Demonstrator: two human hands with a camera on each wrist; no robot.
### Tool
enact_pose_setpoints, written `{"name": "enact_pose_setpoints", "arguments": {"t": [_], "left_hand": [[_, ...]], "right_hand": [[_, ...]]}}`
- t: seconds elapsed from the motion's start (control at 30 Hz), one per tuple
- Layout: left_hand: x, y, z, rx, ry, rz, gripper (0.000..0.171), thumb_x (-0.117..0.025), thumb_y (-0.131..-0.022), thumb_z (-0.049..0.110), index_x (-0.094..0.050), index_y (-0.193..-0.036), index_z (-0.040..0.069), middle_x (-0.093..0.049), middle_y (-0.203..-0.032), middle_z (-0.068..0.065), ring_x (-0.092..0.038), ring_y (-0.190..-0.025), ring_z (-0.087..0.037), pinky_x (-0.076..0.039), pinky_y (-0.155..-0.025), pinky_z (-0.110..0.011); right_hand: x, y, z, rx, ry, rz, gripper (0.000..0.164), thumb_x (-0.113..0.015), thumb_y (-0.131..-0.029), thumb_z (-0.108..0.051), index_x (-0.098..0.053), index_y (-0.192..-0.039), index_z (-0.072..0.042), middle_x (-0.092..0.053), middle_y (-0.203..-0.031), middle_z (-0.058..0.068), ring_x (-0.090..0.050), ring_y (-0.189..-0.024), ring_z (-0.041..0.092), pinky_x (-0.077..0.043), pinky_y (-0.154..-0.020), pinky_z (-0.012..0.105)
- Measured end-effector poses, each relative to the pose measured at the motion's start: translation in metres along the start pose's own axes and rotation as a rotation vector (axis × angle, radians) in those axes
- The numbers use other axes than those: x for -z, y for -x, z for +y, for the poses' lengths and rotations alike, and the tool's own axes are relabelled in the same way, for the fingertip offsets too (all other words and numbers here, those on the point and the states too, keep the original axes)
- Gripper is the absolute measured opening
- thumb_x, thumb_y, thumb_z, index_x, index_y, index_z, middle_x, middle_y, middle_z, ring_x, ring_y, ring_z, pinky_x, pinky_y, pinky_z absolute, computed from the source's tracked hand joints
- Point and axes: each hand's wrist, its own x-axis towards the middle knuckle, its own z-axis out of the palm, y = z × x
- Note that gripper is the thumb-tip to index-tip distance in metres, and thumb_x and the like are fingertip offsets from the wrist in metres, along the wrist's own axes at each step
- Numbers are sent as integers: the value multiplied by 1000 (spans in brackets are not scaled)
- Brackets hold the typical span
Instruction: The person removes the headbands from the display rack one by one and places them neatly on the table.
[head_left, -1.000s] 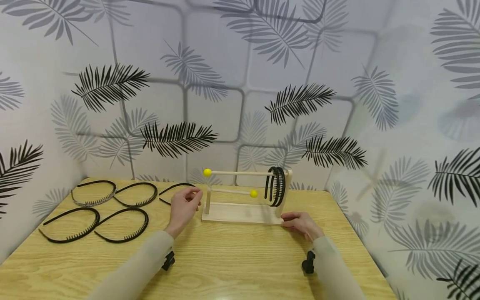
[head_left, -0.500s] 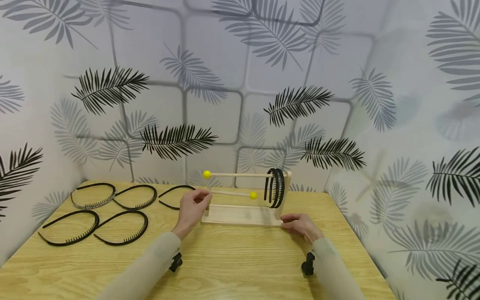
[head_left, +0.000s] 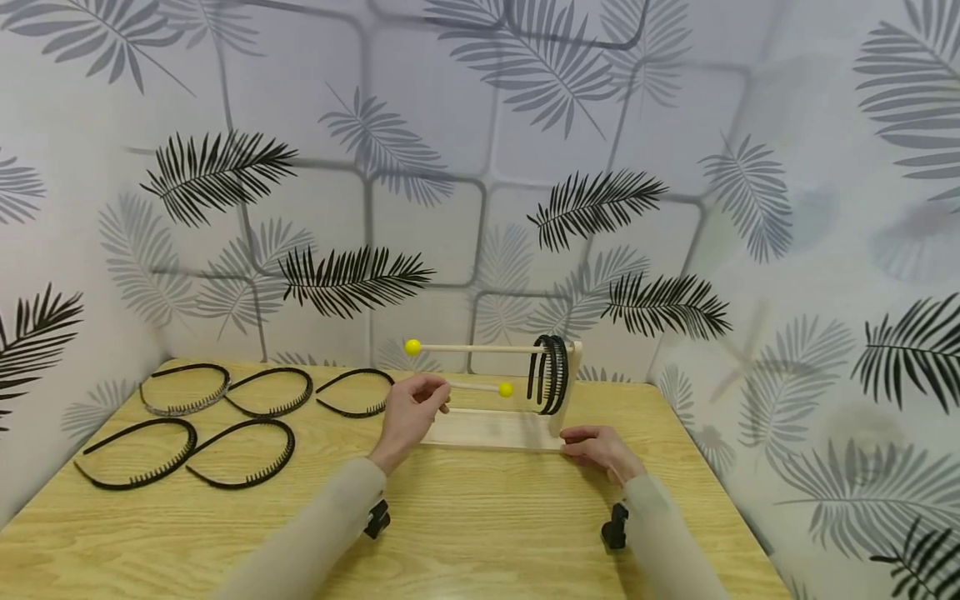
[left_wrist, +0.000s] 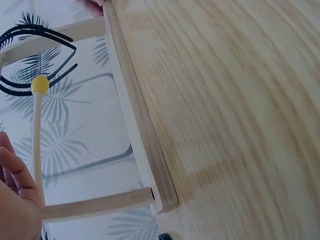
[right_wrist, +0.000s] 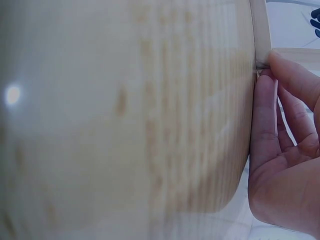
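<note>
A pale wooden headband stand (head_left: 491,429) has an upper rod (head_left: 480,348) and a lower rod (head_left: 476,387), each tipped with a yellow ball. Several black toothed headbands (head_left: 553,375) hang near its right upright. My left hand (head_left: 411,417), fingers loosely bent, is in front of the stand's left upright and beside the lower rod's left part. No headband shows in it; whether the fingertips touch the rod cannot be told. My right hand (head_left: 603,450) pinches the base's right front corner, with thumb and fingers at the edge in the right wrist view (right_wrist: 272,70).
On the left of the wooden table (head_left: 480,533) several headbands lie flat in two rows. One black headband (head_left: 356,410) lies just left of my left hand. Another, with a patterned grey part (head_left: 187,408), is at the back left. A leaf-patterned wall covering (head_left: 442,233) stands behind.
My left hand has moved right, from beside the back-row headband to in front of the stand's left upright. My right hand stays on the base, and the stand and headbands keep their places.
</note>
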Motion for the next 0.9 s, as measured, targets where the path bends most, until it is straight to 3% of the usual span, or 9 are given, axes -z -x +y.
{"name": "enact_pose_setpoints", "arguments": {"t": [0.23,0.5,0.7,0.9], "left_hand": [[-17,0,2,30,50,-54,9,-67,-94,14,-74,-94,8,-69,-85,-22,-65,-67,-14,-48,-54,-21],[-35,-4,3,29,69,-79,14,-69,-93,18,-76,-97,6,-72,-85,-18,-67,-69,-16,-50,-56,-22],[-45,-4,3,63,91,-120,17,-69,-93,20,-75,-100,5,-72,-88,-17,-68,-76,-22,-49,-60,-24],[-55,-5,4,85,79,-168,23,-68,-94,21,-74,-106,3,-72,-93,-17,-66,-81,-19,-50,-66,-24]], "right_hand": [[-1,0,1,1,0,-13,36,-73,-86,-6,-67,-120,3,-71,-112,11,-66,-85,5,-57,-78,24],[-1,-1,0,-5,-1,-6,35,-74,-86,-6,-68,-120,2,-71,-113,11,-66,-86,6,-57,-79,25],[1,-2,2,-7,-2,-20,37,-73,-87,-6,-66,-122,3,-70,-115,12,-67,-87,7,-57,-80,26],[1,-1,0,-9,-12,-5,36,-73,-86,-6,-67,-121,2,-71,-112,10,-67,-86,6,-57,-79,26]]}}
